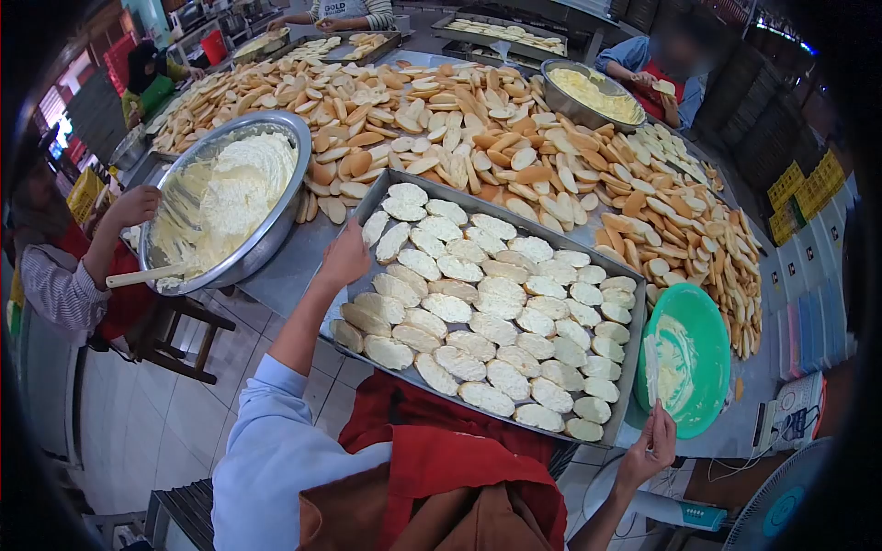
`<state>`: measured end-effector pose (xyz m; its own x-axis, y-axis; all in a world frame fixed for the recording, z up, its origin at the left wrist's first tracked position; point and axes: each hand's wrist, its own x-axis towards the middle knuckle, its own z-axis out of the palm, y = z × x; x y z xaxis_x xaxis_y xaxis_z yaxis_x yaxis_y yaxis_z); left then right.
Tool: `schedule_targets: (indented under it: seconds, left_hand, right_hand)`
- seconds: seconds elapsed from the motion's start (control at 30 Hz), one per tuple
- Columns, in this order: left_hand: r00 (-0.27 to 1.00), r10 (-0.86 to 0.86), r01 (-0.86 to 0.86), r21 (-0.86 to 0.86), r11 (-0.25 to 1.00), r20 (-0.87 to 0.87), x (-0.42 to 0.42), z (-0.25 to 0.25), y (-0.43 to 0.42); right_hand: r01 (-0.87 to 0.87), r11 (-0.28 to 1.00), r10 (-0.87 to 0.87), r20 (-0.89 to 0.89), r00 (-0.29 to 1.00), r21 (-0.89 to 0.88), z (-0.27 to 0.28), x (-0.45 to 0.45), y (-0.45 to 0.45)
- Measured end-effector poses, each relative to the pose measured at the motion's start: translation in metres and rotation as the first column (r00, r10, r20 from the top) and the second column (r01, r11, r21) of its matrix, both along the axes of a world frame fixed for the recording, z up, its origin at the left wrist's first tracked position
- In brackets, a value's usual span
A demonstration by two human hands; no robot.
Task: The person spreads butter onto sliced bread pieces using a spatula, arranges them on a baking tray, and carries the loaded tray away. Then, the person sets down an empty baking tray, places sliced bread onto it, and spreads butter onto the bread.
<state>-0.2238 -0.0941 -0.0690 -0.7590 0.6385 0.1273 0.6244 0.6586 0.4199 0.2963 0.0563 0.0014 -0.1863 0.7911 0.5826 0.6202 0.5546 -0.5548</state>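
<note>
A metal baking tray (634,386) filled with cream-covered bread slices (501,308) lies in front of me, its near edge close to my red apron. My left hand (344,255) is closed on the tray's left rim. At the tray's lower right corner, my right hand (654,445) pinches the handle of a cream-smeared spatula (651,367). The spatula's blade points up inside the left wall of a green bowl (715,367), which has cream smeared over its bottom.
Plain bread slices (441,119) are heaped across the table. A large metal bowl of cream (294,165) tilts at the left, near a co-worker's hand (138,207). Another cream bowl (588,96) stands by a person (661,69) at the back right. A fan (781,496) stands at lower right.
</note>
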Motion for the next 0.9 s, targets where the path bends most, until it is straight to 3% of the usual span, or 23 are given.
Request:
schedule_targets:
  seconds: [0.17, 0.23, 0.37, 0.5, 0.6, 0.67, 0.7, 0.77, 0.9]
  left_hand:
    - [0.992, -0.025, 0.017, 0.062, 0.998, 0.122, -0.003, 0.015, 0.000]
    - [0.995, -0.043, 0.037, 0.069, 0.997, 0.088, -0.014, 0.003, 0.005]
    - [0.996, -0.090, 0.089, 0.086, 0.992, 0.010, -0.037, -0.026, 0.019]
    - [0.989, -0.119, 0.106, 0.131, 0.986, 0.091, -0.038, -0.022, 0.021]
    - [0.997, -0.040, 0.033, 0.115, 0.993, 0.065, -0.022, -0.003, 0.028]
    - [0.877, -0.320, 0.387, 0.135, 0.912, -0.358, -0.022, -0.005, 0.037]
    - [0.877, -0.321, 0.388, 0.135, 0.912, -0.357, -0.016, 0.000, 0.043]
    - [0.866, -0.344, 0.333, -0.095, 0.938, -0.364, -0.003, 0.014, 0.057]
    - [0.818, -0.363, 0.338, -0.140, 0.931, -0.446, -0.008, 0.008, 0.077]
  right_hand:
    - [-0.023, 0.999, 0.022, 0.034, 0.999, 0.037, -0.003, 0.004, 0.001]
    - [0.017, 0.999, -0.016, 0.007, 1.000, -0.045, -0.003, 0.002, 0.000]
    - [-0.024, 1.000, 0.024, -0.026, 0.999, 0.015, -0.003, -0.003, 0.003]
    - [-0.017, 1.000, 0.017, 0.007, 1.000, 0.016, -0.003, 0.002, 0.003]
    - [-0.013, 0.999, 0.013, -0.001, 1.000, 0.029, -0.007, 0.005, 0.006]
    - [-0.001, 1.000, 0.001, -0.017, 1.000, 0.018, -0.007, 0.003, 0.006]
    - [0.001, 1.000, -0.001, -0.022, 1.000, -0.002, -0.007, 0.001, 0.007]
    - [0.006, 1.000, -0.006, -0.027, 1.000, -0.020, -0.005, -0.003, 0.006]
    - [-0.019, 0.999, 0.018, -0.026, 1.000, -0.038, -0.002, -0.009, 0.003]
